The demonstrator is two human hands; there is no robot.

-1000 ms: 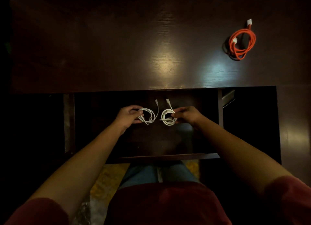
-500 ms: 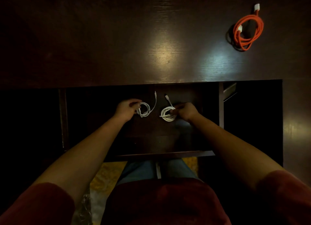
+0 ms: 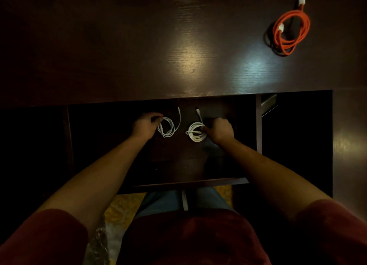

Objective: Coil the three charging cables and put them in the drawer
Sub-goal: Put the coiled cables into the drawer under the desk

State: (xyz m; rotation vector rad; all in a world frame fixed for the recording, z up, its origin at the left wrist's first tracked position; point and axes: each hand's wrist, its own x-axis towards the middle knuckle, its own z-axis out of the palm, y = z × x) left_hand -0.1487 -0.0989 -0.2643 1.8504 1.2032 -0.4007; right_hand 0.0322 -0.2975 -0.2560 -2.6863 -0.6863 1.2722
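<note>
Hands reach side by side into the open drawer (image 3: pixel 259 126), which is pulled out under the near edge of a dark wooden desk (image 3: pixel 119 52). Furthest left, the left hand (image 3: pixel 146 125) has its fingers curled round the left edge of a thin white cable (image 3: pixel 168 128), a loose coil lying on the drawer floor with one plug end trailing up toward the desk edge. Just beside it, a little apart, sits a thicker white cable (image 3: pixel 195 133), wound more tightly, its connector pointing up and away. The right hand (image 3: pixel 219 129) pinches that coil at its right side, fingers curled over the strands. Both coils lie in the far half of the drawer, near its middle. Well apart from them, far right on the desk top, an orange cable (image 3: pixel 291 33) lies coiled with its white plugs showing, one sticking out toward the far edge, no hand on it. Red sleeves and blue trousers fill the bottom of the view.
</note>
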